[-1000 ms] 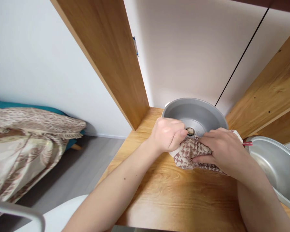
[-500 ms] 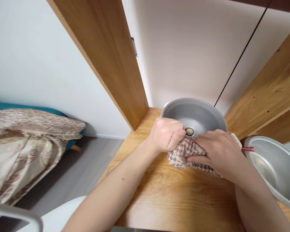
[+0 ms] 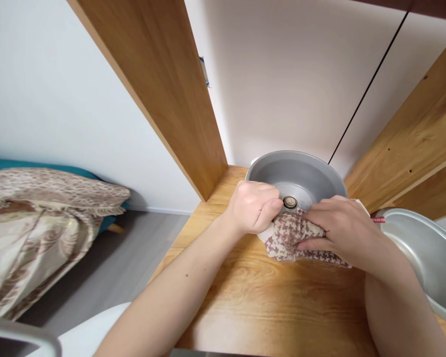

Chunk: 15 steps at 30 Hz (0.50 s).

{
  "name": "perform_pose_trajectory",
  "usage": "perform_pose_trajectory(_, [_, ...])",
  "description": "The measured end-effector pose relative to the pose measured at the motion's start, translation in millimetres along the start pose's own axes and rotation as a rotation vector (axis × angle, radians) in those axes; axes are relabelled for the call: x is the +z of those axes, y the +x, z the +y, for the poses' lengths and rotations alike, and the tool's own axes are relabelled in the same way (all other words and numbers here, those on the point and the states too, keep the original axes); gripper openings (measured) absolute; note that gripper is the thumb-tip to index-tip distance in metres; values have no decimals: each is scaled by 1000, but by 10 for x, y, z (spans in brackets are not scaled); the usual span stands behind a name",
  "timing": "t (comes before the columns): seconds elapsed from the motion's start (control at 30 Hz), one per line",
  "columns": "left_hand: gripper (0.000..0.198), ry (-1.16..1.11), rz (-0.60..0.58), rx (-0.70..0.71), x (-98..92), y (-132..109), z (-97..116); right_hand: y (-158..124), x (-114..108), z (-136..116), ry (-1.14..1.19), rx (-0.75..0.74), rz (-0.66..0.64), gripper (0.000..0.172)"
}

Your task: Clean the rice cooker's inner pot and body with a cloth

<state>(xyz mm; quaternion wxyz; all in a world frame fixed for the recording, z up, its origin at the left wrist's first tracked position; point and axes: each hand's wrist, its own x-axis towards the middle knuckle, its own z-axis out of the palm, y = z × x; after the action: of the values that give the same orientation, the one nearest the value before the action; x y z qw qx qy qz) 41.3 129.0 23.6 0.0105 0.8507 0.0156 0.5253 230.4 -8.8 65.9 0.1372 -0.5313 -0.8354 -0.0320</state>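
Note:
A rice cooker body (image 3: 312, 171) with a grey inner wall stands on the wooden surface, its round sensor (image 3: 290, 202) showing at the bottom. My left hand (image 3: 255, 206) is closed over the near-left rim. In my right hand (image 3: 342, 228) is a bunched cloth (image 3: 292, 235) with a brown and cream houndstooth pattern, pressed against the near rim and front of the cooker. A red tag (image 3: 378, 219) sticks out to the right of that hand. The cloth and hands hide much of the cooker's front.
To the right, a silver metal inner pot (image 3: 427, 248) lies on the wooden tabletop (image 3: 282, 307). Wooden posts (image 3: 152, 89) rise at both sides before a pale panel. A fabric-covered piece of furniture (image 3: 40, 223) stands on the grey floor at left.
My right hand and the cloth have slid a little to the right along the cooker's front, uncovering some of its white side. My left hand keeps its place on the rim.

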Motion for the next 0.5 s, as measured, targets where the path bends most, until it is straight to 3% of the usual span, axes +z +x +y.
perform_pose_trajectory(0.23, [54, 38, -20, -12, -13, 10, 19, -9, -28, 32, 8, -6, -11, 50])
perform_pose_trajectory(0.5, [52, 33, -16, -36, -17, 14, 53, 64, 163, -194, -179, 15, 182, 47])
